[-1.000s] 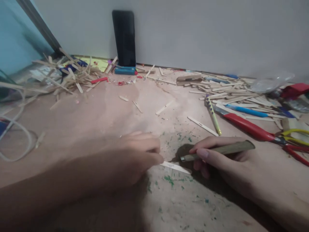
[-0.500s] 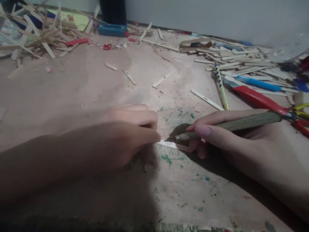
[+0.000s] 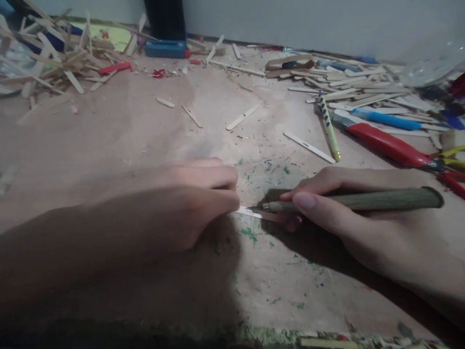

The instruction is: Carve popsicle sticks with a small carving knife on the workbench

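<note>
Low over the table, my left hand [image 3: 196, 201] is closed on one end of a flat popsicle stick [image 3: 257, 214], which lies against the tabletop. Pencil-like marks show on the stick near my left fingertips. My right hand [image 3: 337, 203] grips a wooden-handled craft knife [image 3: 381, 199] like a pen. Its thin dark tip meets the marked part of the stick, while my right lower fingers rest at the stick's other end. Part of the stick is hidden under both hands.
Ahead lie loose sticks, one a slotted stick [image 3: 308, 147]. To the right are a yellow pencil [image 3: 330, 127], red-handled pliers [image 3: 392, 144], a blue pen [image 3: 387, 119] and a heap of sticks [image 3: 363, 89]. Another stick pile [image 3: 54, 53] and a blue sharpener-like block [image 3: 165, 49] stand at the back.
The rear end of the knife handle has swung down and toward me, so the handle lies flatter across my right hand. The view has shifted slightly; my left hand keeps its hold.
</note>
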### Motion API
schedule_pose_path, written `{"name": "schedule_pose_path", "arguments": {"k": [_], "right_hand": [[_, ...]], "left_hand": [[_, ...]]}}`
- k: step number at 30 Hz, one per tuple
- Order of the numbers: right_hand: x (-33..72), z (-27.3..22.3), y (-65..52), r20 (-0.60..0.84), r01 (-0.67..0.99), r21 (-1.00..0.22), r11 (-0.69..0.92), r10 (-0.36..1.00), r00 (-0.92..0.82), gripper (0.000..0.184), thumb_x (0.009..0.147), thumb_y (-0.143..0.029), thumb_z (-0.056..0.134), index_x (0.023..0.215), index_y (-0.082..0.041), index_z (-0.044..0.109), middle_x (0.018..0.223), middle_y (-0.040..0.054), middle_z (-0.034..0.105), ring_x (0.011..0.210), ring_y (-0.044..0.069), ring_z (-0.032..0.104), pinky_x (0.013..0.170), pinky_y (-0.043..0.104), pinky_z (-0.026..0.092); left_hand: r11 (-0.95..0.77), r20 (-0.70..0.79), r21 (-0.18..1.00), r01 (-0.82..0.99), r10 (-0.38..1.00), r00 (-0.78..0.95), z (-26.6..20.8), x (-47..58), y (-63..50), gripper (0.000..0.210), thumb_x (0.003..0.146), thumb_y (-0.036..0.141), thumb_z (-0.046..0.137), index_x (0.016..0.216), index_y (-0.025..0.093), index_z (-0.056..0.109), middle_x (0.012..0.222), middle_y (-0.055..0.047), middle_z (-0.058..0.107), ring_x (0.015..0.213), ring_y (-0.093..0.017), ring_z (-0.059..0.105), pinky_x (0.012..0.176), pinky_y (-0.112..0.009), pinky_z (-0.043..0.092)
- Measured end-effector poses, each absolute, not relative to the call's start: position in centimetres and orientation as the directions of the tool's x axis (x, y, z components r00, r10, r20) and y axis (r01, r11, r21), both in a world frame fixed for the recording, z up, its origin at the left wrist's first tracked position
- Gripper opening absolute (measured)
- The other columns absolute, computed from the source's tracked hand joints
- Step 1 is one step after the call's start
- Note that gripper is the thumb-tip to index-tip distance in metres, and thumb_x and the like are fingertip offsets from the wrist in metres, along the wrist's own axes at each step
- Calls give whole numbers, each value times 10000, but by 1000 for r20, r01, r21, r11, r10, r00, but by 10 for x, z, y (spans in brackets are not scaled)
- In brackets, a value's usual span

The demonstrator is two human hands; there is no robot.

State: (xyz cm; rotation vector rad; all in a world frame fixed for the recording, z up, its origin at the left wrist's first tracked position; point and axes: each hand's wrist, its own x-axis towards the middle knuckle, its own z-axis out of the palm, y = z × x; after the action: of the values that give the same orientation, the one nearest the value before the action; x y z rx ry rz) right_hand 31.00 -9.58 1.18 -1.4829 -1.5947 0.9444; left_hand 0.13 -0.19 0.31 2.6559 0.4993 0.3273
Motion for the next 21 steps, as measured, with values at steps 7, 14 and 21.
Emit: {"name": "schedule_pose_path", "arguments": {"k": [7,14,21], "right_hand": [[313,2,-101,104,429,-896,115,993,-49,305,1171,-514,924,877,-436,947,827,21,900,705,275,795,599,414,592],[314,-1,-97,68,386,-919,80,997,-44,370,1148,-611,932,831,-422,939,792,36,888,664,274,778,591,431,622],[313,4,-95,85,377,-922,92,996,-34,387,1130,-543,937,778,-388,897,731,27,877,614,250,804,545,375,612]], "left_hand": [[-850,164,427,310,410,897,3,2,-4,330,1157,80,595,1122,294,843,1042,-30,793,895,-227,701,782,-383,467],[-872,249,420,252,378,892,1,3,-5,396,1184,17,520,1103,278,807,1045,-12,764,915,-218,691,787,-367,457],[-887,264,398,236,357,896,3,4,-5,353,1177,-5,552,1019,251,736,1036,-3,724,899,-204,670,757,-362,449]]}}
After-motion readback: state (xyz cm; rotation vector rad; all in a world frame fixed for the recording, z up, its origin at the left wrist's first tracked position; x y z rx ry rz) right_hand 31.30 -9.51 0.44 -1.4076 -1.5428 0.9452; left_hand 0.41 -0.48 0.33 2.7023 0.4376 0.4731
